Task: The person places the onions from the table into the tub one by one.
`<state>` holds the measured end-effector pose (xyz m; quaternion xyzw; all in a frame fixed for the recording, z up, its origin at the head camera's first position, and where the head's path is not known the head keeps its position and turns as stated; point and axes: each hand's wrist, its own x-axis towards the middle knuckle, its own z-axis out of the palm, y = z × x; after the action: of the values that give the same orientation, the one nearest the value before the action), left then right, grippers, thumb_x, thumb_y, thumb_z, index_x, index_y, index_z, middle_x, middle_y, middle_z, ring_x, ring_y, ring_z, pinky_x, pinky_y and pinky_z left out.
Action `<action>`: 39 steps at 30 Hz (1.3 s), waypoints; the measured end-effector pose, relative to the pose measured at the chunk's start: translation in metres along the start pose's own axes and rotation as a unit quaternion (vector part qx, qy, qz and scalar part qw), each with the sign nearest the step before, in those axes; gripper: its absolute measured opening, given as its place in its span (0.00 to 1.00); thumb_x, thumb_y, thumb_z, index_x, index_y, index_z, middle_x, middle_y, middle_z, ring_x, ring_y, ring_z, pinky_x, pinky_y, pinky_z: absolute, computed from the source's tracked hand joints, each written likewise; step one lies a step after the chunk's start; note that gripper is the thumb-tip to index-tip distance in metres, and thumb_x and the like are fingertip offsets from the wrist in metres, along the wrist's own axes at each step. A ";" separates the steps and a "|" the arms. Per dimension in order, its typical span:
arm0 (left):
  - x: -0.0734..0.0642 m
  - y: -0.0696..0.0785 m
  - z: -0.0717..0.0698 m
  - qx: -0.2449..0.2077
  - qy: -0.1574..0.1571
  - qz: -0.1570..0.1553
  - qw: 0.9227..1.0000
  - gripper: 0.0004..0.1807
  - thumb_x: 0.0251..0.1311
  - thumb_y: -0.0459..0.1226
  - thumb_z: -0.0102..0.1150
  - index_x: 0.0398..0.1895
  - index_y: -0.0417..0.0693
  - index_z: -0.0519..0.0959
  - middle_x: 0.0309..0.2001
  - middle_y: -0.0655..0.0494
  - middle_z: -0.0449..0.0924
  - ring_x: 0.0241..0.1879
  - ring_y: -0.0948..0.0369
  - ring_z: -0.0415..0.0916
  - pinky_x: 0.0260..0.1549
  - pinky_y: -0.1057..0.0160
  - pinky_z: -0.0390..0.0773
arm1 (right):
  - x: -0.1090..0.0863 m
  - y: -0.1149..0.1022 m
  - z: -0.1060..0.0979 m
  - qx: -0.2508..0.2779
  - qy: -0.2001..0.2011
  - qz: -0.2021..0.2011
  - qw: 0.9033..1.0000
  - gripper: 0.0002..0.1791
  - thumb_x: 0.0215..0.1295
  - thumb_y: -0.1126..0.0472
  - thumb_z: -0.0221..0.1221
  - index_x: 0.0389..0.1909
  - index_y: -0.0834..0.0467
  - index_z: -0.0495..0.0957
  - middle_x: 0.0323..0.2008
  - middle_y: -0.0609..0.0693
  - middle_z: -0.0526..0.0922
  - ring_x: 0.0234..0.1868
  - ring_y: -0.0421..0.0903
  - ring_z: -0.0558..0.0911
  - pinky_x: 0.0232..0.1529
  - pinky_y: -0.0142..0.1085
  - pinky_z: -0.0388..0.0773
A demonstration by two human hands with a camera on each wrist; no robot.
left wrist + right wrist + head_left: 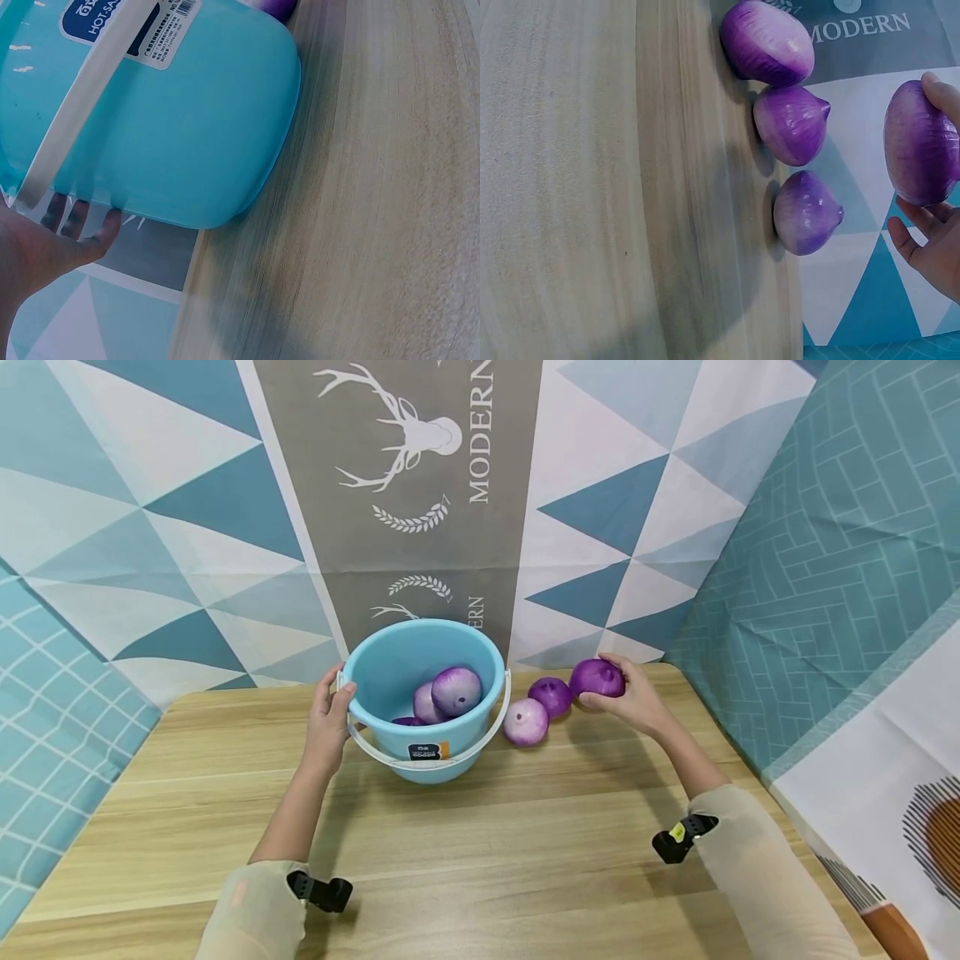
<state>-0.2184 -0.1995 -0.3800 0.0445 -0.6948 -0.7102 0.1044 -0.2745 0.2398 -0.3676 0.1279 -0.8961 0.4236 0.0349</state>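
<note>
A light blue bucket (420,752) stands on the table with its white handle lowered toward the front. Onions (456,692) in purple and white lie inside it. My left hand (327,718) grips the bucket's left rim, thumb over the edge; the left wrist view has its fingers (112,229) against the outer wall. My right hand (633,700) holds a purple onion (919,142) between thumb and fingers, raised above the table in the right wrist view. Three more onions (769,41) rest in a row on the table; in the head view, one appears hidden by the held onion.
The wooden table (480,877) meets a patterned cloth backdrop (405,543) with a deer head print. Another patterned cloth (847,568) hangs along the right side. Black wrist cameras (322,891) sit on both sleeves.
</note>
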 end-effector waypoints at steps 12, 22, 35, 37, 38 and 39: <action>0.001 -0.002 -0.001 0.000 0.000 0.001 1.000 0.29 0.68 0.48 0.43 0.71 0.59 0.54 0.57 0.56 0.64 0.51 0.59 0.69 0.35 0.73 0.81 | 0.003 -0.017 -0.003 -0.011 0.000 -0.014 1.000 0.45 0.52 0.47 0.66 0.69 0.55 0.57 0.65 0.62 0.60 0.59 0.59 0.66 0.53 0.56 0.75; 0.000 -0.001 0.000 -0.002 0.003 0.000 1.000 0.29 0.67 0.48 0.43 0.71 0.60 0.55 0.56 0.58 0.63 0.51 0.58 0.69 0.35 0.73 0.81 | 0.004 -0.032 -0.005 -0.004 -0.002 -0.027 1.000 0.46 0.51 0.46 0.67 0.69 0.55 0.58 0.65 0.61 0.59 0.57 0.58 0.67 0.51 0.55 0.76; 0.000 -0.001 0.000 0.007 0.002 0.007 1.000 0.28 0.67 0.49 0.43 0.70 0.61 0.55 0.53 0.57 0.65 0.50 0.58 0.70 0.33 0.73 0.81 | 0.007 -0.054 -0.009 -0.017 0.003 -0.034 0.999 0.44 0.51 0.47 0.67 0.69 0.51 0.59 0.63 0.58 0.62 0.56 0.55 0.67 0.50 0.53 0.75; -0.001 -0.001 0.000 0.008 0.002 0.006 1.000 0.28 0.67 0.49 0.43 0.70 0.61 0.55 0.54 0.56 0.65 0.51 0.57 0.70 0.34 0.73 0.81 | 0.009 -0.057 -0.010 -0.027 0.001 -0.031 0.999 0.45 0.51 0.45 0.67 0.69 0.50 0.58 0.62 0.58 0.63 0.56 0.55 0.67 0.50 0.54 0.76; -0.001 -0.001 0.000 0.007 0.002 0.004 1.000 0.28 0.67 0.49 0.43 0.70 0.62 0.55 0.55 0.55 0.64 0.51 0.57 0.70 0.34 0.73 0.81 | 0.009 -0.058 -0.010 -0.029 0.001 -0.029 0.999 0.45 0.51 0.45 0.67 0.69 0.49 0.59 0.62 0.58 0.63 0.56 0.54 0.67 0.50 0.54 0.76; -0.001 -0.001 0.000 0.005 0.002 0.003 1.000 0.28 0.67 0.49 0.43 0.70 0.62 0.55 0.55 0.55 0.64 0.51 0.56 0.69 0.34 0.73 0.81 | 0.010 -0.059 -0.010 -0.032 -0.001 -0.029 0.999 0.45 0.51 0.44 0.67 0.69 0.49 0.58 0.62 0.58 0.63 0.56 0.54 0.67 0.50 0.54 0.76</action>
<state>-0.2178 -0.1993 -0.3811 0.0442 -0.6985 -0.7061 0.1077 -0.2694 0.2091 -0.3150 0.1528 -0.9053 0.3931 0.0503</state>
